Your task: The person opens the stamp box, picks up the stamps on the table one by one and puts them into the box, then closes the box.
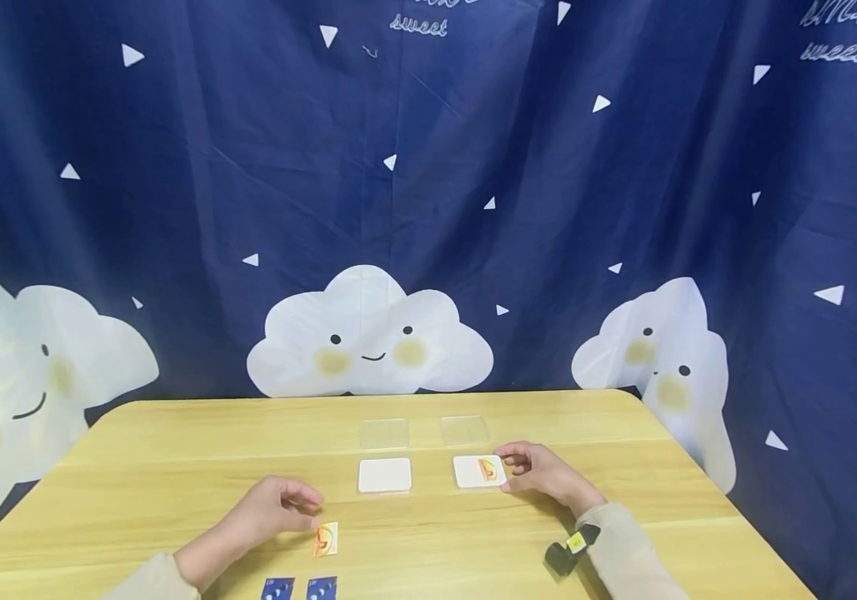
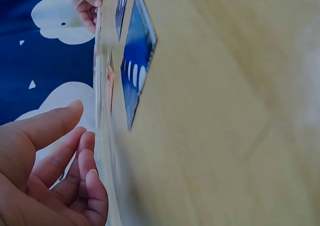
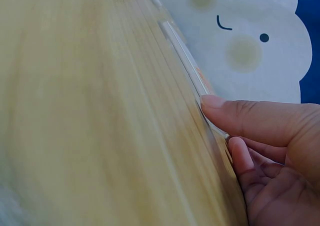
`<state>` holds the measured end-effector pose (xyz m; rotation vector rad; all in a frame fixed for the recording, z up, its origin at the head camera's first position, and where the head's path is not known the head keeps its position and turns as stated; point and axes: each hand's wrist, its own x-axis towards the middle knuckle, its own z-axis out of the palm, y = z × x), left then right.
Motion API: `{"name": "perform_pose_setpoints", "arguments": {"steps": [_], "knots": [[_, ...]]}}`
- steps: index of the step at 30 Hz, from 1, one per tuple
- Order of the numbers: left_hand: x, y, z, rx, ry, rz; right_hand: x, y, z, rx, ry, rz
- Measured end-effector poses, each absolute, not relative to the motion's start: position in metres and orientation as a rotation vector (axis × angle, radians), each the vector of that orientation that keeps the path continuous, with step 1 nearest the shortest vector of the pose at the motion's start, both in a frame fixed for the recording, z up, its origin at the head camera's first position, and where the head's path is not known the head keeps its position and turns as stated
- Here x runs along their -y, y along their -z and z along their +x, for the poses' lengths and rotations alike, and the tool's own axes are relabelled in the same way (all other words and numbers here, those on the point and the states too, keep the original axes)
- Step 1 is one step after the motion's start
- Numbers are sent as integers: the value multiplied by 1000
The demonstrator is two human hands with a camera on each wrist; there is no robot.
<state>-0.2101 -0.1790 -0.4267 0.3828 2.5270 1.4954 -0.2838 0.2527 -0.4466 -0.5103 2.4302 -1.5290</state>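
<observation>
Two blue cards point(image 1: 321, 589) lie closest on the table point(image 1: 428, 550); just beyond, my left hand point(image 1: 278, 505) hangs relaxed, gripping nothing, near an orange card point(image 1: 327, 540). My right hand point(image 1: 547, 473) pinches the edge of a white case point(image 1: 468, 472) (orange picture point(image 1: 488, 470) on top), beside its plain white twin point(image 1: 385, 476).

Behind the table point(image 1: 196, 442) we see a dark blue curtain point(image 1: 286, 167), which hangs in soft vertical folds. On it we find white clouds point(image 1: 368, 375) with drawn eyes, small white triangles point(image 1: 131, 55) and the word "sweet" point(image 1: 418, 27). The table has pale yellow wood grain and rounded far corners.
</observation>
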Motion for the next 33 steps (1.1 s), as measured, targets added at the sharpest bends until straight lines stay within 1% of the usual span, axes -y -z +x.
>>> {"name": "perform_pose_setpoints", "arguments": {"steps": [10,17,33], "knots": [[185,430,-216,-2554,-1457,379,-254,446,-287,-2414,1535,-503],[183,430,-215,-2539,-1420,416,-253,446,-287,-2417,1538,-492],[173,436,-211,-2658,-1334,385,-253,447,-286,-2425,1525,-486]]}}
